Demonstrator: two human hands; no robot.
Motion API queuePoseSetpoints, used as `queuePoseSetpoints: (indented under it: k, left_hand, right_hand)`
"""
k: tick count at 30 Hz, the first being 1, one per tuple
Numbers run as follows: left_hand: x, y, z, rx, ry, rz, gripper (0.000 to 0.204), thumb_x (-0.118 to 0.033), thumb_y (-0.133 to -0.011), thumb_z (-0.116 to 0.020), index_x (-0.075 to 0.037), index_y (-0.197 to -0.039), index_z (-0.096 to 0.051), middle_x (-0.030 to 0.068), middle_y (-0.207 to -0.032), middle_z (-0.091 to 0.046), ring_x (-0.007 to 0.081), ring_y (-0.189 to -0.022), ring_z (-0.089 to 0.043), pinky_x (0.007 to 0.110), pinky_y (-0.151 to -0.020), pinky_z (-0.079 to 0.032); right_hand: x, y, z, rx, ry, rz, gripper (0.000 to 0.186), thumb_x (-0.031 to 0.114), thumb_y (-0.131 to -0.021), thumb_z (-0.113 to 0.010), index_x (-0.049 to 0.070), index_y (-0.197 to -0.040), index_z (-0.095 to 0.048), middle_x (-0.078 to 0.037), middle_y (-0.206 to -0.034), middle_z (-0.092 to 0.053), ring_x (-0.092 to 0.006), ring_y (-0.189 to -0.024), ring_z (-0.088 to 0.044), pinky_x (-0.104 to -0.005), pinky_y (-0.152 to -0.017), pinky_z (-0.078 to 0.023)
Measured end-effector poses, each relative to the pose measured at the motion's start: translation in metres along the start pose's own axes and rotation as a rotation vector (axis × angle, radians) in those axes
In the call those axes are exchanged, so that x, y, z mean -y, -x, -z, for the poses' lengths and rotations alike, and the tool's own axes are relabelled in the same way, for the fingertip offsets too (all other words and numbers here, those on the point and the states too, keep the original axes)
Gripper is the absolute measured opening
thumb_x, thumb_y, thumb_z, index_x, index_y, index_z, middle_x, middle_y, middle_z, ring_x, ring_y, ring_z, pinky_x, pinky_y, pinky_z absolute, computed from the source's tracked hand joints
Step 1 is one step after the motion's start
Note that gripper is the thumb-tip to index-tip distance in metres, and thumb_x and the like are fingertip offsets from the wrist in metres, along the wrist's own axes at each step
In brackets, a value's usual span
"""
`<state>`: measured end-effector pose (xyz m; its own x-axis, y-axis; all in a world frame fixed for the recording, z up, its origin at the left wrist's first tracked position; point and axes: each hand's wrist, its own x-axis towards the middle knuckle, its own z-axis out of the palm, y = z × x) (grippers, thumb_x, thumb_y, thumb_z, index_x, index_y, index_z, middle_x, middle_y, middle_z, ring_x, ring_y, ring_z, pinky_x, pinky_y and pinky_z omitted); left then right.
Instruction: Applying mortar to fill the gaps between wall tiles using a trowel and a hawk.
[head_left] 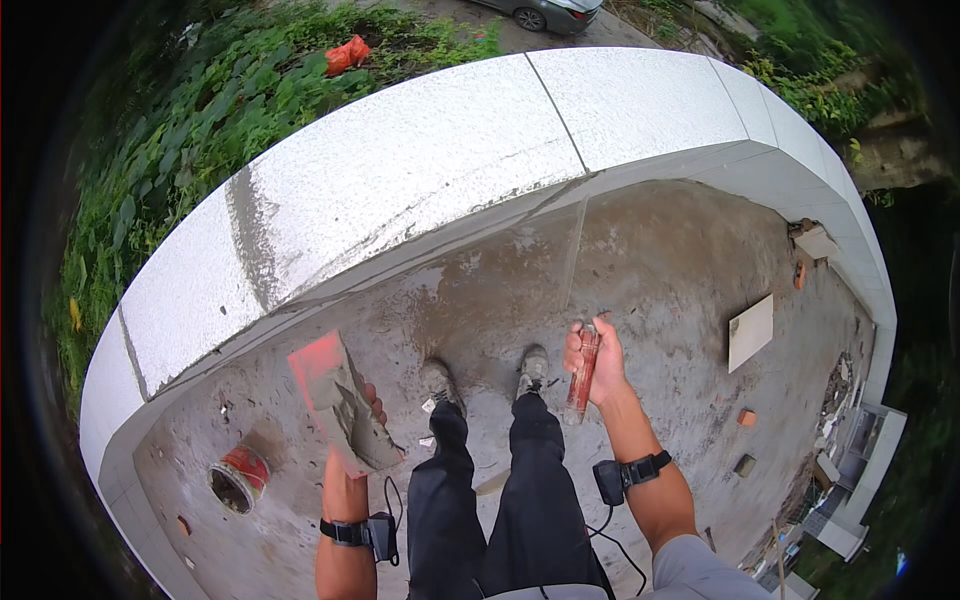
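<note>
My left hand (375, 404) is closed beneath a red mortar board (312, 368), its fingers partly hidden. Grey wet mortar (352, 412) is heaped across the board. Out to the right, my right hand (606, 366) wraps round the worn red handle (582, 370) of a trowel. Its thin blade (575, 255) points away from me toward the wall and shows almost edge-on. Ahead of both hands curves a low wall topped with white speckled slabs (430, 140). A grey mortar smear (252, 235) crosses the top at the left.
A red bucket (246, 466) with grey stuff inside lies tipped at the left. A pale tile (750, 333), a brick piece (747, 417) and rubble (835, 400) are on the right-hand floor. Beyond the wall are green plants (190, 150) and a parked car (548, 14).
</note>
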<state>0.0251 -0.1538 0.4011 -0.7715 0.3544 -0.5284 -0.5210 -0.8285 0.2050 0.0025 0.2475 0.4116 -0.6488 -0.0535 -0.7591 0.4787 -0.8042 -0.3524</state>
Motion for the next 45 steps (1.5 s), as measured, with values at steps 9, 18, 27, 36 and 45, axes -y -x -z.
queuePoseSetpoints:
  k: [9, 18, 27, 36, 45]
  left_hand:
    - [0.001, 0.063, 0.025, -0.168, 0.069, -0.087, 0.027, -0.032, -0.094, -0.058, -0.012, -0.111, -0.053, 0.0025, -0.085, -0.053, 0.0157, -0.07, -0.055, 0.031, -0.063, -0.05]
    - [-0.054, 0.097, 0.055, -0.06, 0.146, -0.2, 0.028, -0.031, -0.094, -0.057, -0.01, -0.111, -0.051, 0.0015, -0.081, -0.047, 0.0137, -0.067, -0.048, 0.028, -0.057, -0.043]
    - [-0.115, 0.177, 0.115, -0.145, 0.215, -0.432, 0.03, -0.029, -0.098, -0.051, -0.004, -0.114, -0.047, 0.0042, -0.078, -0.043, 0.0151, -0.061, -0.043, 0.03, -0.05, -0.037]
    - [-0.127, 0.225, 0.145, -0.218, 0.194, -0.588, 0.029, -0.029, -0.098, -0.05, -0.004, -0.112, -0.047, 0.0051, -0.078, -0.044, 0.0149, -0.06, -0.043, 0.03, -0.049, -0.038]
    - [-0.118, 0.21, 0.12, -0.385, 0.315, -0.559, 0.03, -0.032, -0.096, -0.055, -0.007, -0.113, -0.05, 0.0035, -0.082, -0.05, 0.0152, -0.065, -0.049, 0.031, -0.055, -0.044]
  right_hand:
    - [-0.057, -0.05, -0.051, 0.073, -0.086, 0.0, 0.031, 0.042, -0.094, -0.046, 0.011, -0.091, -0.052, -0.001, -0.069, -0.051, -0.0145, -0.051, -0.046, -0.0316, -0.052, -0.04]
    - [-0.233, -0.026, -0.132, 0.105, -0.017, -0.175, 0.029, 0.04, -0.092, -0.049, 0.011, -0.094, -0.049, -0.005, -0.074, -0.055, -0.0192, -0.059, -0.052, -0.0331, -0.059, -0.044]
    - [-0.347, -0.013, -0.194, 0.085, 0.027, -0.211, 0.026, 0.038, -0.092, -0.049, 0.012, -0.096, -0.046, -0.008, -0.078, -0.054, -0.021, -0.063, -0.054, -0.0355, -0.062, -0.046]
    - [-0.41, 0.008, -0.227, 0.088, 0.228, -0.336, 0.022, 0.035, -0.094, -0.048, 0.013, -0.095, -0.048, -0.007, -0.08, -0.055, -0.0185, -0.065, -0.054, -0.0326, -0.062, -0.047]
    - [-0.364, 0.015, -0.163, 0.296, 1.072, -0.014, 0.024, 0.025, -0.092, -0.061, 0.005, -0.095, -0.047, -0.004, -0.07, -0.057, -0.0096, -0.059, -0.053, -0.0264, -0.053, -0.042]
